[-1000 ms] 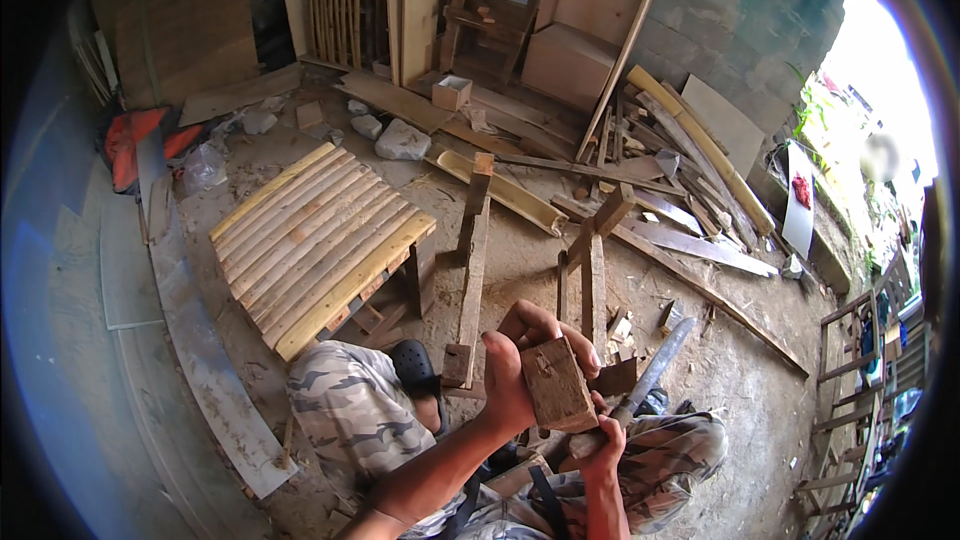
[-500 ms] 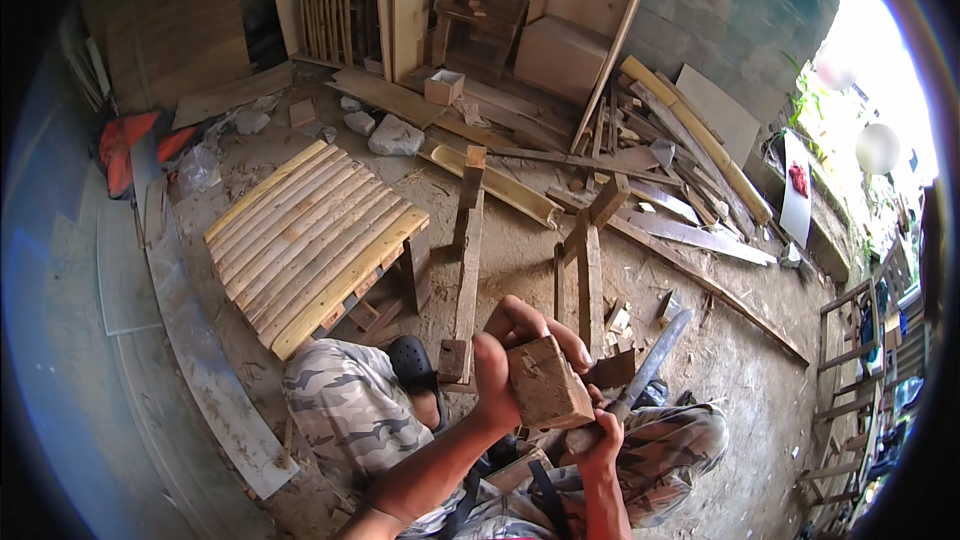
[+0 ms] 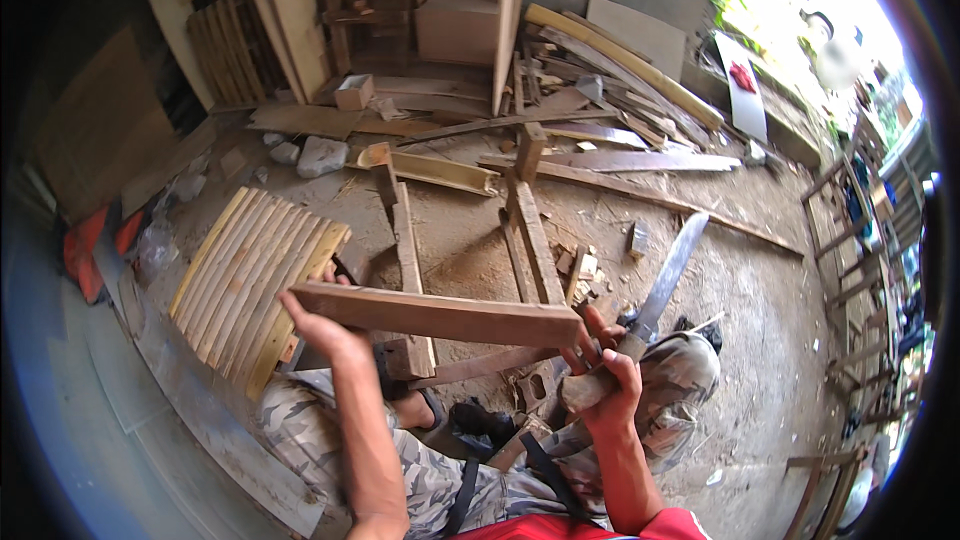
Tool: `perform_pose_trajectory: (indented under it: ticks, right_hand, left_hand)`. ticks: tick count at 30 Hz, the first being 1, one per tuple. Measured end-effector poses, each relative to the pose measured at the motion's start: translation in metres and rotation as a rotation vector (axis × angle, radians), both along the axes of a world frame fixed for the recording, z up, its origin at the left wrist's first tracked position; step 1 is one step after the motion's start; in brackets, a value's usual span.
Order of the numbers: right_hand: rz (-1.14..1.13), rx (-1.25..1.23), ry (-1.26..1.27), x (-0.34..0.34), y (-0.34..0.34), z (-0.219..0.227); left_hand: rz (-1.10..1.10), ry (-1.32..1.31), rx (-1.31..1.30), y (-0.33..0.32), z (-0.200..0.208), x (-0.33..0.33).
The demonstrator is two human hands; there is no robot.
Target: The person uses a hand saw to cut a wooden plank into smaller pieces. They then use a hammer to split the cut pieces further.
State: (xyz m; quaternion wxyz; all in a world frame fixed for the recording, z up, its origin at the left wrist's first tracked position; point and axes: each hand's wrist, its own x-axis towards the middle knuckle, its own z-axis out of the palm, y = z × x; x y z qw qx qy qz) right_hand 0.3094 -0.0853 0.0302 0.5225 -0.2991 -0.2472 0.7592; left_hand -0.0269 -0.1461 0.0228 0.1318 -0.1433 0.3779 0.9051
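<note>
A brown length of squared wood (image 3: 440,317) lies crosswise in front of me, its long side showing. My left hand (image 3: 325,328) grips its left end, thumb near the top edge. In my right hand (image 3: 612,380) is a machete (image 3: 672,265), its thick wooden handle in the palm and its blade pointing up and away to the right. Fingers of this hand also reach the wood's right end. Beyond the wood, a rough timber frame (image 3: 535,240) stands on the ground, with another timber (image 3: 410,240) to its left.
On the left sits a low slatted wooden platform (image 3: 255,280). Wood chips (image 3: 588,270) lie beyond the machete handle. Farther off are a half-round trough-like piece (image 3: 440,170), a grey stone (image 3: 322,156) and a heap of scrap boards (image 3: 620,90). A wooden rack (image 3: 850,240) lines the right.
The wood has turned from end-on to lengthwise across my front. My left hand has moved left to its far end; the machete stays in my right hand. The view has swung right.
</note>
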Motion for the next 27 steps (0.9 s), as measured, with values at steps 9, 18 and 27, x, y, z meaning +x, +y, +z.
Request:
perform_pose_trajectory:
  ticks: [9, 18, 27]
  right_hand:
    - [0.181, 0.104, 0.010, -0.011, 0.008, 0.008]
    - [0.281, 0.041, 0.066, -0.030, 0.012, 0.000]
    - [0.177, 0.021, -0.043, -0.042, 0.005, -0.017]
  left_hand:
    - [-0.180, -0.049, 0.192, -0.027, -0.047, -0.045]
    - [-0.203, -0.130, 0.006, -0.017, -0.061, -0.040]
    - [-0.200, -0.051, -0.232, -0.035, -0.050, -0.040]
